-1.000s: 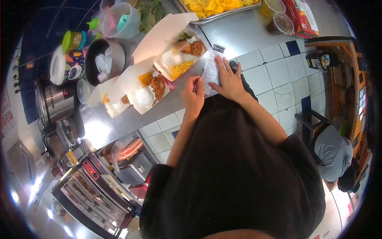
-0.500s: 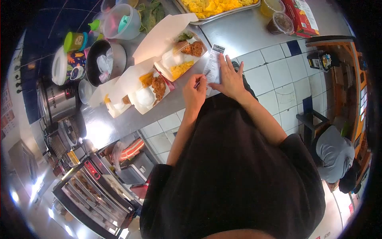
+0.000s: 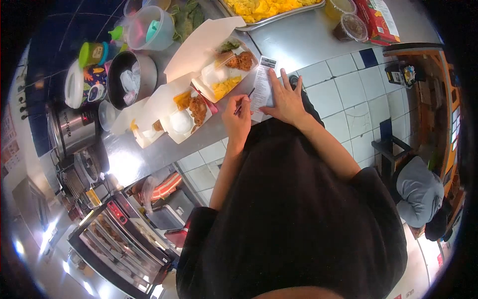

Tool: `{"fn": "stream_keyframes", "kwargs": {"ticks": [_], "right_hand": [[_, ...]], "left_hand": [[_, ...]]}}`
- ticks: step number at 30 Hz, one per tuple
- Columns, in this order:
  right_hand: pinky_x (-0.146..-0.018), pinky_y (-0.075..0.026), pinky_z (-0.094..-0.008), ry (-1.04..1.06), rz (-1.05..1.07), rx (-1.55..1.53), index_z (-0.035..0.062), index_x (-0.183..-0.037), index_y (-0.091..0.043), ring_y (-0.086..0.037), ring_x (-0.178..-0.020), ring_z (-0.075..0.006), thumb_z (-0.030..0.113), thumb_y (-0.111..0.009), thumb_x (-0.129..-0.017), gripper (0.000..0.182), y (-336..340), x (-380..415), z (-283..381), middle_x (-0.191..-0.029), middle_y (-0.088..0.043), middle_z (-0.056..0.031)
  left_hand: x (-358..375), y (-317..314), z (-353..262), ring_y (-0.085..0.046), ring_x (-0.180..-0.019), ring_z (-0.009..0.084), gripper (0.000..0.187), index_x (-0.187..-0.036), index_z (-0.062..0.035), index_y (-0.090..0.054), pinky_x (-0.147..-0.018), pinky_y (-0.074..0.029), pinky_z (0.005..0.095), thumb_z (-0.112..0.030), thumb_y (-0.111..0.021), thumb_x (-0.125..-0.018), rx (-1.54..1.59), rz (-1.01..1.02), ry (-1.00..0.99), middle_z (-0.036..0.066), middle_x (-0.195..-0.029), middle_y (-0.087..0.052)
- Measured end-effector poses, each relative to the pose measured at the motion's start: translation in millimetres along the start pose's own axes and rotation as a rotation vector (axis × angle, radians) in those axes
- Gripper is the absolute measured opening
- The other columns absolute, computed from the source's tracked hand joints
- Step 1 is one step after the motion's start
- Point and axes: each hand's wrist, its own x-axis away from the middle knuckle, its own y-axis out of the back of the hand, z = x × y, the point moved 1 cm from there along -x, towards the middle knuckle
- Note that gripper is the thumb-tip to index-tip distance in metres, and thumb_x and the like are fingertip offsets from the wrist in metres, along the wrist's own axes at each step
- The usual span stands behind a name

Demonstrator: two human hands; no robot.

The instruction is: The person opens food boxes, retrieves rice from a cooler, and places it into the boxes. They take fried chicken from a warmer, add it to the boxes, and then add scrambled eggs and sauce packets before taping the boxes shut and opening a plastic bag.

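My left hand point(image 3: 235, 121) is closed around a dark, slim pen point(image 3: 245, 101), its upper end pointing up and to the right. The pen lies over the left edge of a long white printed receipt point(image 3: 261, 89) on the metal counter. My right hand point(image 3: 289, 102) lies palm down with fingers spread, its thumb and index finger on the receipt's right side. Close by on the left stands an open meal box point(image 3: 203, 82) with rice, fried chicken and yellow scrambled egg. A second open box point(image 3: 172, 130) beside it holds white rice and a fried piece.
A tray of yellow food point(image 3: 298, 8) lies at the back. Two drink cups point(image 3: 348, 30) and a red box point(image 3: 376, 22) stand at the back right. Left are a dark pot point(image 3: 154, 74) and plastic tubs. A person in grey point(image 3: 420, 192) is at far right.
My left hand has shifted slightly left and down, with the pen drawn back from the middle of the receipt to its left edge. My right hand has moved slightly left along with the receipt.
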Motion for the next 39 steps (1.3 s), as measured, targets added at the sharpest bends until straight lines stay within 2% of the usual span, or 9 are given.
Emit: {"fn": "stream_keyframes", "kwargs": {"ticks": [4,7,13,16,18,27,33,36,39], "right_hand": [[-0.110,-0.005,-0.0759,0.008,-0.042,0.003,0.0069,-0.156,-0.008,-0.020,-0.149,-0.0356,0.050,-0.082,-0.068,0.123,-3.1,-1.0,-1.8,-0.158,-0.031,-0.0082],[-0.110,-0.008,-0.0740,0.023,-0.017,0.033,0.0057,-0.156,-0.011,-0.019,-0.148,-0.0369,0.050,-0.082,-0.067,0.122,-1.0,-1.2,-2.1,-0.157,-0.030,-0.0143],[-0.110,-0.009,-0.0742,0.030,0.000,0.047,0.0056,-0.156,-0.014,-0.020,-0.148,-0.0368,0.052,-0.080,-0.069,0.118,-2.0,-1.2,-4.3,-0.158,-0.030,-0.0132],[-0.110,-0.009,-0.0741,0.034,0.007,0.060,0.0053,-0.156,-0.014,-0.020,-0.148,-0.0368,0.052,-0.080,-0.069,0.118,-0.4,-1.3,-3.6,-0.158,-0.029,-0.0127],[-0.110,-0.009,-0.0742,0.032,0.009,0.058,0.0052,-0.155,-0.014,-0.020,-0.148,-0.0369,0.052,-0.080,-0.069,0.119,1.0,-1.6,-2.7,-0.158,-0.028,-0.0126],[-0.110,-0.010,-0.0748,0.017,0.021,0.041,0.0048,-0.156,-0.011,-0.020,-0.148,-0.0373,0.051,-0.082,-0.067,0.122,1.2,-2.3,-3.2,-0.158,-0.029,-0.0128],[-0.110,-0.009,-0.0747,0.012,0.009,0.008,0.0051,-0.156,-0.010,-0.019,-0.148,-0.0371,0.047,-0.084,-0.066,0.123,0.9,-2.1,-2.3,-0.159,-0.028,-0.0128],[-0.110,-0.009,-0.0742,0.005,0.005,-0.003,0.0048,-0.155,-0.011,-0.018,-0.149,-0.0368,0.047,-0.084,-0.066,0.123,0.0,-2.2,-2.4,-0.159,-0.028,-0.0128],[-0.110,-0.007,-0.0744,0.006,-0.007,-0.001,0.0052,-0.156,-0.010,-0.018,-0.149,-0.0358,0.050,-0.083,-0.066,0.125,-4.8,-1.9,-4.4,-0.159,-0.027,-0.0105]], "left_hand": [[-1.4,-6.8,4.8,-0.063,-0.062,0.0117,0.018,-0.103,0.0018,-0.063,-0.057,-0.051,0.0259,-0.015,-0.063,-0.096,0.000,-0.007,-0.008,0.009,-0.085,-0.069],[-4.8,-9.1,7.8,-0.063,-0.062,0.0112,0.019,-0.103,0.0014,-0.064,-0.057,-0.051,0.0257,-0.016,-0.064,-0.096,-0.085,-0.009,-0.034,0.009,-0.083,-0.069],[-10.0,-12.5,9.9,-0.063,-0.063,0.0117,0.018,-0.105,0.0030,-0.063,-0.058,-0.051,0.0252,-0.013,-0.061,-0.096,-0.184,0.006,-0.115,0.010,-0.087,-0.069],[-11.0,-12.8,9.9,-0.068,-0.068,0.0167,0.019,-0.103,0.0005,-0.065,-0.060,-0.052,0.0303,-0.017,-0.063,-0.096,-0.018,0.116,0.016,0.012,-0.084,-0.070],[-16.1,-14.6,12.2,-0.066,-0.066,0.0164,0.018,-0.102,0.0003,-0.064,-0.060,-0.052,0.0304,-0.017,-0.063,-0.096,-0.154,-0.054,-0.137,0.012,-0.084,-0.070],[-14.9,-13.9,2.8,-0.067,-0.068,0.0181,0.018,-0.103,0.0001,-0.064,-0.062,-0.052,0.0313,-0.017,-0.063,-0.096,-0.116,0.064,-0.044,0.013,-0.084,-0.070],[-19.2,-19.3,6.2,-0.069,-0.076,0.0230,0.017,-0.101,-0.0004,-0.064,-0.067,-0.053,0.0326,-0.016,-0.063,-0.095,-0.180,-0.034,-0.107,0.015,-0.087,-0.070],[-18.3,-22.5,6.1,-0.064,-0.065,0.0133,0.016,-0.099,0.0027,-0.065,-0.056,-0.052,0.0279,-0.013,-0.062,-0.096,-0.154,0.087,-0.144,0.011,-0.084,-0.069],[-20.6,-21.4,7.4,-0.064,-0.066,0.0141,0.016,-0.098,0.0018,-0.065,-0.058,-0.051,0.0291,-0.013,-0.063,-0.095,-0.136,0.092,-0.107,0.011,-0.084,-0.069]]}}
